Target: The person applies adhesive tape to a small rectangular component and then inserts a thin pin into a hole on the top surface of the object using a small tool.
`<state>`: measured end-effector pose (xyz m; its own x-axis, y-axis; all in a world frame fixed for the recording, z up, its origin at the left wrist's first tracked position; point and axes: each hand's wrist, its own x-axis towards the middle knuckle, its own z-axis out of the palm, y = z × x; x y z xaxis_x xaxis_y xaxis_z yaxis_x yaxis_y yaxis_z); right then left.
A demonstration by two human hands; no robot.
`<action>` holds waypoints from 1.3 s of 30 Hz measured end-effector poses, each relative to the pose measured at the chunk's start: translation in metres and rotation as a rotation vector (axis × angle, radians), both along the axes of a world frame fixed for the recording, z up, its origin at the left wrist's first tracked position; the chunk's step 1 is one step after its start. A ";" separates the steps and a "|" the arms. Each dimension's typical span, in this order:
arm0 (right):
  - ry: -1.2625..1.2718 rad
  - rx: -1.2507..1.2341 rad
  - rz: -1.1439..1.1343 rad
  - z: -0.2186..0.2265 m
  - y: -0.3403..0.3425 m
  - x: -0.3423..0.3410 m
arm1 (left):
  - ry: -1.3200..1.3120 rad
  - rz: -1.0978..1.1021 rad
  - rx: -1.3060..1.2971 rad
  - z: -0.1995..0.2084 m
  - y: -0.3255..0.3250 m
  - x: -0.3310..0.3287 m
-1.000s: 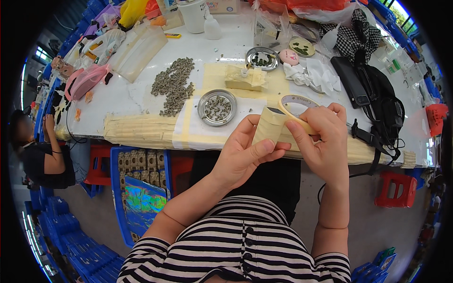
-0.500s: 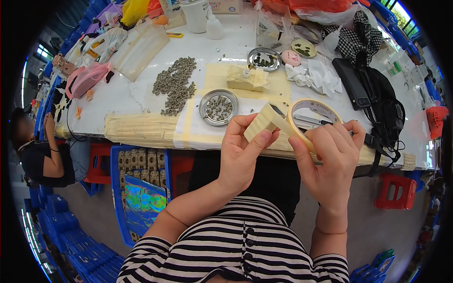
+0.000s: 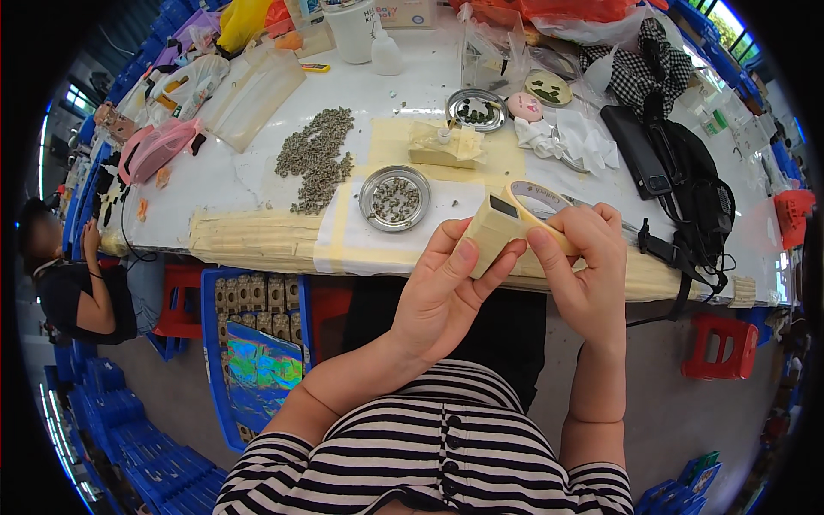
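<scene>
My left hand [image 3: 446,287] grips a small rectangular block wrapped in cream masking tape [image 3: 496,230], with a dark end face showing. My right hand [image 3: 584,262] pinches the strip of tape that runs from the block back to a tape roll [image 3: 539,196] lying on the table. Both hands are raised just in front of the white table's near edge [image 3: 257,240]. A round metal dish of small grey-green pieces [image 3: 395,197] sits just left of the block.
A loose heap of grey-green pieces [image 3: 318,159], a second metal dish [image 3: 475,110], a cream wrapped lump [image 3: 445,146], black bags [image 3: 687,197] and clutter cover the table. A blue crate of wrapped blocks [image 3: 257,326] stands below. Another person [image 3: 73,292] sits at the left. Red stools [image 3: 717,348].
Both hands have lifted the block a little and turned it so its dark end faces up. The tape strip has been drawn tighter along the block by my right hand.
</scene>
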<state>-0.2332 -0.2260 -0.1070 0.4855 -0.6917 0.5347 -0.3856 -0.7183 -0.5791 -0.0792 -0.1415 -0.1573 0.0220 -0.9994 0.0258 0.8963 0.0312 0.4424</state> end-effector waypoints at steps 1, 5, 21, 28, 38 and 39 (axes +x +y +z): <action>-0.003 0.006 0.005 -0.001 0.000 0.000 | 0.024 -0.003 0.011 0.000 0.000 0.000; 0.037 0.015 -0.008 0.000 0.001 -0.001 | -0.002 0.055 0.008 -0.001 -0.001 -0.001; 0.008 0.152 0.162 -0.002 -0.012 0.000 | 0.248 -0.213 -0.067 -0.016 -0.001 0.006; 0.060 0.147 0.191 0.001 -0.016 -0.003 | 0.186 -0.242 -0.030 -0.022 -0.002 0.013; 0.076 0.110 0.053 -0.001 -0.011 0.005 | -0.361 -0.132 -0.050 -0.007 -0.013 0.019; 0.077 0.089 0.056 -0.001 -0.011 0.006 | -0.387 -0.113 -0.044 -0.005 -0.012 0.018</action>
